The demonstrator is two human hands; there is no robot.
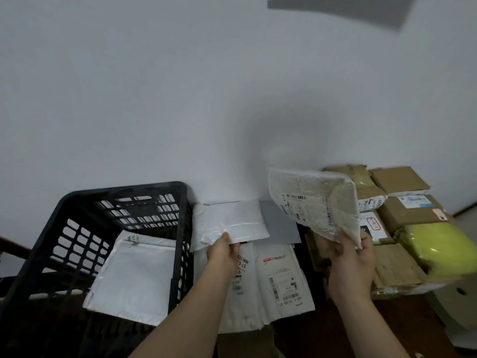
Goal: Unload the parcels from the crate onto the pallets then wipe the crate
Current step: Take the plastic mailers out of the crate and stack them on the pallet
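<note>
Just right of the black crate [38,254], my left hand [223,250] pinches the near corner of a plain white mailer [229,220]. My right hand [351,264] grips a labelled padded mailer [313,202] by its lower edge, tilted up. Beneath them lie flat white parcels [281,277], with brown boxes [410,213] stacked further right. One white parcel [134,275] lies inside the crate.

White wall [180,86] at back; grey wedge [361,10] up top, unclear.
</note>
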